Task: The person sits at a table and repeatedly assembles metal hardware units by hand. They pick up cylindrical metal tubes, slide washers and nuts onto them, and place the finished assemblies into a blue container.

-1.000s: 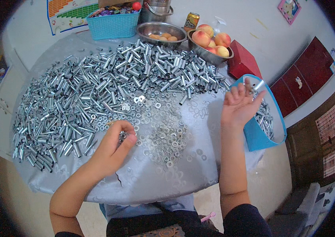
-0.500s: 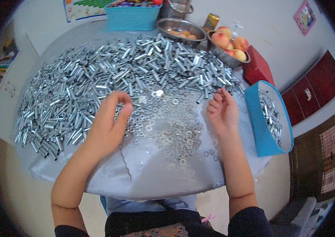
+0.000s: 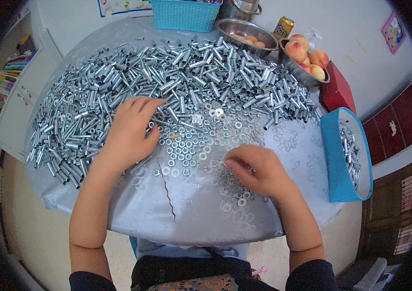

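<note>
At 6 o'clock on the grey-clothed tbl (image 3: 208,225), person's side, there's a dark wavy line (image 3: 168,193) running toward the near edge. Up to 4 o'clock: right hand (image 3: 259,169), palm down, right over the loose washers (image 3: 242,201), fingers bent, thumb tip close to the index finger. Washers spread out in front of it and below it, approx. 5 o'clock through to centre. Just left of them, mid-tbl, a patch of nuts (image 3: 181,150), mostly lying flat, w/ a small yellowish bit (image 3: 173,137) among them.

Over at 9, left hand (image 3: 131,133), at the inner edge of the metal tubes (image 3: 206,72), thumb and fingers well apart, a gap showing between. The palms are hidden and the pic's a bit soft, so can't tell if either hand has hold of anything.

Out at 3 to 4, on the tbl's right side: blue bin (image 3: 334,165), upright, w/ more metal pcs (image 3: 349,150) inside. Tubes are heaped in a big arc, 8 o'clock round via 12 to 2, overlapping every which way.

Far side now: red box (image 3: 339,89) at 2, steel bowl (image 3: 323,81) of peaches (image 3: 296,51) beside it, then at 1 a steel bowl (image 3: 232,39) w/ eggs (image 3: 258,44), gold can (image 3: 283,26) just behind. At 12, light-blue basket (image 3: 185,15).
</note>
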Demonstrator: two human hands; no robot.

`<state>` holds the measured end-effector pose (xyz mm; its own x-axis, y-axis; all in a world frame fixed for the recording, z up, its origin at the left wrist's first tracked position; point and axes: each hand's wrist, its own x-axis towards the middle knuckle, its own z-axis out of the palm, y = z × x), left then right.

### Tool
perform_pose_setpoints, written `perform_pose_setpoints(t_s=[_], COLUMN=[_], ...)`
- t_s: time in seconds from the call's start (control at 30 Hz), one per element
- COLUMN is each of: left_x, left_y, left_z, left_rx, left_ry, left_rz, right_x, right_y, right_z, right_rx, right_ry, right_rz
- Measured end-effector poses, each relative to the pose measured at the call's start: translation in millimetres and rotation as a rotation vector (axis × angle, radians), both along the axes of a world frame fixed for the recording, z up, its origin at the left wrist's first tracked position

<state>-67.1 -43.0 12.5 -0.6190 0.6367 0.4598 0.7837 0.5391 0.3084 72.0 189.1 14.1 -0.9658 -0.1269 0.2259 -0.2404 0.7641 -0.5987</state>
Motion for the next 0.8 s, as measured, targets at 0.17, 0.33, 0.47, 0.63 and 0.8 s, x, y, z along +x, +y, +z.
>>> perform_pose_setpoints(t_s=[0.17,0.33,0.47,0.63,0.8], left_x=[-6,-8,-9,7,21], left_y=[18,23,24,31,37], left_z=[-18,-26,-30,-22,-21], left_rx=[0.026,-0.024,-0.007,0.287,0.551], left_ry=[0.141,0.137,0.151,-0.153,-0.46], left_rz=[-0.073,-0.06,-0.044,-0.031,-0.117], right_x=[-9,-19,-30,-36,-33], right_y=[-1,-2,-9,-16,-20], right_z=[-8,-17,-21,-33,-32], right_rx=[0.098,0.196,0.313,0.458,0.485], right_ry=[0.033,0.204,0.211,0.152,0.13], right_rz=[0.119,0.137,0.167,0.153,0.151])
